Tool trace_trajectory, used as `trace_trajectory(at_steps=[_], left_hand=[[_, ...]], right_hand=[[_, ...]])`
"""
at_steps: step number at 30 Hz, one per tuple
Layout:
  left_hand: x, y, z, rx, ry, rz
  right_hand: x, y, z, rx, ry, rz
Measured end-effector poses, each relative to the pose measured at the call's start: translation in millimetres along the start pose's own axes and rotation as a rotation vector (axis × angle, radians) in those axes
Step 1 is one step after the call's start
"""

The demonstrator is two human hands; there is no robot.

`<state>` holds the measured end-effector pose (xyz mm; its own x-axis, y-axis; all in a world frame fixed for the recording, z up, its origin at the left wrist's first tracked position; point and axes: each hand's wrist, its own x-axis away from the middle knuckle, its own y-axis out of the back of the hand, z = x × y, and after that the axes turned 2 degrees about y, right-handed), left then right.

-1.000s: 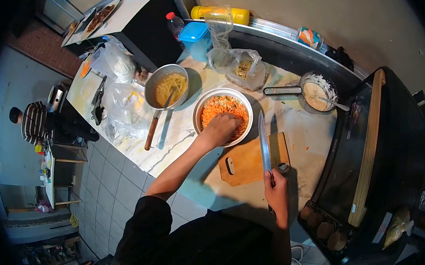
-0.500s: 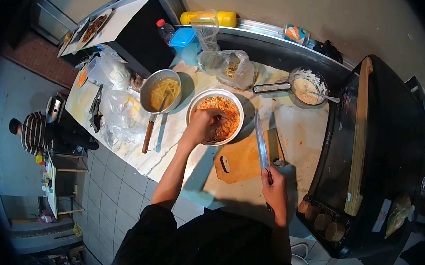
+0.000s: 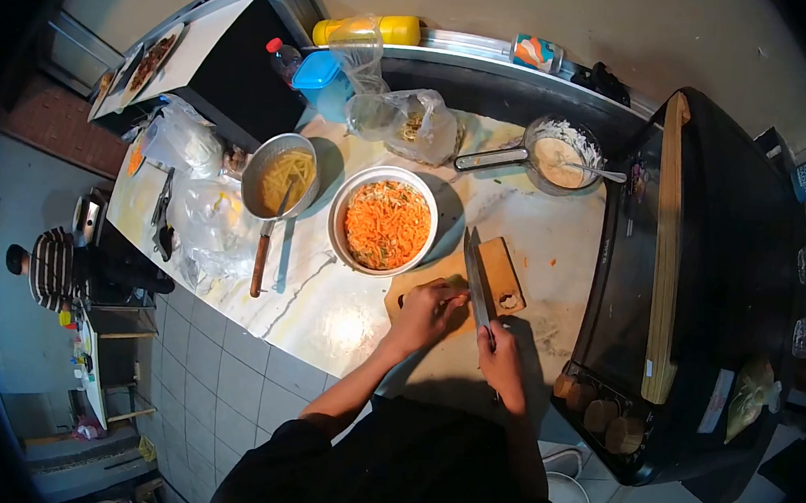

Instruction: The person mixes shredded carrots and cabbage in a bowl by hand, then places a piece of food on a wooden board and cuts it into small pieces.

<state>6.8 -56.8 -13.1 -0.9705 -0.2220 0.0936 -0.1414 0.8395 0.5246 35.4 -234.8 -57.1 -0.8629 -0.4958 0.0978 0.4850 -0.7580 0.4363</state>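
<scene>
While the right hand clamps its fingers round the knife at lower centre, the left hand's bent fingers sit close together, perhaps touching the blade, over the cutting board.

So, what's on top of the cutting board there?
A small round piece lies on the cutting board, near its right edge. The knife and left hand cover part of the surface; what is under the fingers can't be seen.
</scene>
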Motion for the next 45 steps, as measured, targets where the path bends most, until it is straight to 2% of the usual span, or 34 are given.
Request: trace_trajectory(at_steps=[2,3,6,8,10,12,15,17,21,23,29,35,37,45], left_hand=[[-1.2,-14.3,16.4,-0.13,-0.092,-0.151],[-2.4,-18.1,17.2,-0.118,-0.039,-0.196],[-5.2,-19.1,20.6,-0.185,-0.056,-0.258],[-5.8,-16.4,22.7,-0.203,-0.074,-0.256],[-7.5,-14.4,23.4,-0.218,-0.1,-0.243],[-8.9,-12.3,23.5,-0.068,-0.024,-0.196],[-10.5,-12.4,26.1,-0.016,0.019,-0.208],[-11.6,-10.9,25.3,-0.012,0.022,-0.221],[-11.3,-7.5,20.9,-0.068,0.049,-0.24],[-11.2,-6.5,22.6,-0.097,0.064,-0.241],[-9.3,-5.2,24.2,-0.099,0.023,-0.268],[-2.9,-6.8,23.4,-0.14,0.093,-0.212],[-3.5,-10.5,30.9,-0.103,0.043,-0.247],[-1.0,-2.5,26.2,-0.103,0.05,-0.248]], right_hand=[[1.4,-2.8,-4.8,0.029,0.031,-0.009],[1.1,-3.1,-4.8,0.032,0.032,-0.003],[-1.2,-4.5,-4.1,0.031,0.077,0.002],[-1.8,-3.8,-4.0,0.074,-0.001,0.042],[-2.0,-2.9,-0.9,0.088,0.018,0.044],[-1.2,-2.2,2.3,0.102,0.027,0.035],[0.4,-2.1,4.9,0.105,-0.052,0.081],[0.5,-2.4,5.9,0.28,-0.067,0.151],[1.5,-4.7,9.8,0.299,-0.069,0.202],[1.9,-5.1,13.5,0.292,-0.18,0.248],[1.0,-2.6,21.0,0.327,-0.242,0.311],[3.2,-4.6,14.2,0.364,-0.189,0.268],[1.1,-0.4,21.2,0.371,-0.197,0.285],[-0.1,-1.1,17.9,0.358,-0.128,0.253]])
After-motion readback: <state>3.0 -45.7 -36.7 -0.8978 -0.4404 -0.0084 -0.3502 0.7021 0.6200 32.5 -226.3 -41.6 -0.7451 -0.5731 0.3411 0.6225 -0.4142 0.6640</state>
